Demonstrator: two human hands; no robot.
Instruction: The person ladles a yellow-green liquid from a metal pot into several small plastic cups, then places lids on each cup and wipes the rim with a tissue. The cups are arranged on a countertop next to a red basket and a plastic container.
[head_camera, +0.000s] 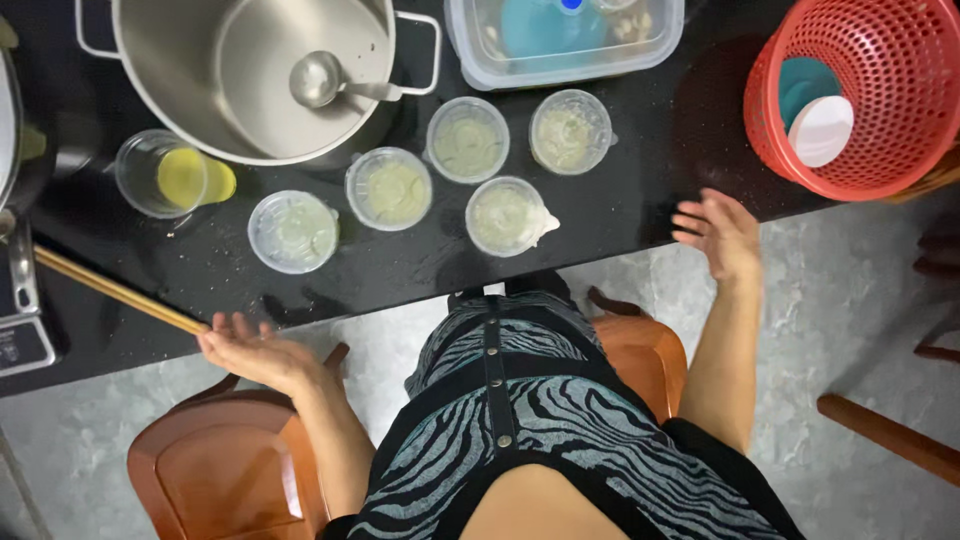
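I see the left hand (262, 355), open and empty, touching a chopstick (115, 290) at the desk (640, 215) edge; the thin tan stick slants up-left. Lidded cups (388, 188) sit mid-desk. The right hand (722, 235) hovers spread, empty.

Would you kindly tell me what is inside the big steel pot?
Inside the steel pot lies a metal ladle; otherwise it looks empty, though its upper part is out of frame.
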